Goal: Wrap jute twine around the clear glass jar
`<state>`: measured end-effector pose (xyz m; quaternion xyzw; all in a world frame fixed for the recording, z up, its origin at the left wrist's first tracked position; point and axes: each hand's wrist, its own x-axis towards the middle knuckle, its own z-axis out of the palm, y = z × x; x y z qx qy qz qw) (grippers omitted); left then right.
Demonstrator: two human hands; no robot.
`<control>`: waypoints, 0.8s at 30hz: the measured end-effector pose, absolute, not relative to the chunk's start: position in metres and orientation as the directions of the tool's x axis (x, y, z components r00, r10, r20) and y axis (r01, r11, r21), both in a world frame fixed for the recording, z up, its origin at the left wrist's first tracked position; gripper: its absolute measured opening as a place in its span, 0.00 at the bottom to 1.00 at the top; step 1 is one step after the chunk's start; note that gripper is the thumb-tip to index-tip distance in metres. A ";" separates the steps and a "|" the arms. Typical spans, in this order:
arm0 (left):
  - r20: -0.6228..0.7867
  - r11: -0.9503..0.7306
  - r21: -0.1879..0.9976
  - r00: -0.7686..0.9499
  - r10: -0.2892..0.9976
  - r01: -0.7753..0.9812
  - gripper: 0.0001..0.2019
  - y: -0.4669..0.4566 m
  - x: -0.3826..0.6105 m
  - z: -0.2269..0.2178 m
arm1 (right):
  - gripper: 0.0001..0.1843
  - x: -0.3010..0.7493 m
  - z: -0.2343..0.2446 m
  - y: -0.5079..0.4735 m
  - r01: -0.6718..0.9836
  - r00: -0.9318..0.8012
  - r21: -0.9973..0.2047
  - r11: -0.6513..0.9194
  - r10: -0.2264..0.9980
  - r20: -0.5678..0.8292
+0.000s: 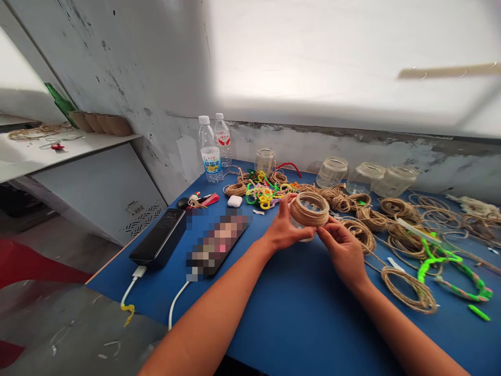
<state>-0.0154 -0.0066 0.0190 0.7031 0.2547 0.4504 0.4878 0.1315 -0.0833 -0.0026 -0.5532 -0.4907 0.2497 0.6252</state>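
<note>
Both hands hold a glass jar wrapped in jute twine (309,211) above the blue table (274,308). My left hand (287,224) grips its left side, and my right hand (338,250) pinches its lower right edge, with fingers curled around the twine. The jar's lower part shows bare glass, partly hidden by my fingers. Loose coils of jute twine (407,287) lie to the right of my right hand. A tangle of multicoloured pipe cleaners (264,193) lies just beyond my left hand.
Several bare glass jars (332,172) stand along the wall. Near them are plastic water bottles (209,138). A black power bank (158,237) and a blurred phone (217,243) lie on the left, both with white cables. A shelf (66,151) juts out further left.
</note>
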 end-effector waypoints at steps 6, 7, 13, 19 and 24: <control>0.388 -0.386 0.916 0.486 0.783 -0.110 0.40 -0.007 -0.015 0.018 | 0.19 0.129 0.001 -0.085 0.217 0.417 -0.946 0.243 0.853 0.315; 0.386 -0.384 0.917 0.488 0.783 -0.109 0.41 -0.007 -0.014 0.018 | 0.19 0.129 0.001 -0.085 0.227 0.418 -0.943 0.242 0.851 0.319; 0.406 -0.411 0.906 0.487 0.773 -0.103 0.41 -0.007 -0.013 0.016 | 0.18 0.129 0.000 -0.086 0.231 0.430 -0.941 0.246 0.842 0.326; 0.398 -0.408 0.909 0.480 0.782 -0.090 0.41 -0.009 -0.013 0.018 | 0.17 0.128 0.000 -0.087 0.247 0.449 -0.937 0.246 0.828 0.336; 0.401 -0.401 0.910 0.483 0.778 -0.110 0.42 -0.009 -0.014 0.017 | 0.18 0.128 0.001 -0.088 0.297 0.443 -0.919 0.260 0.815 0.374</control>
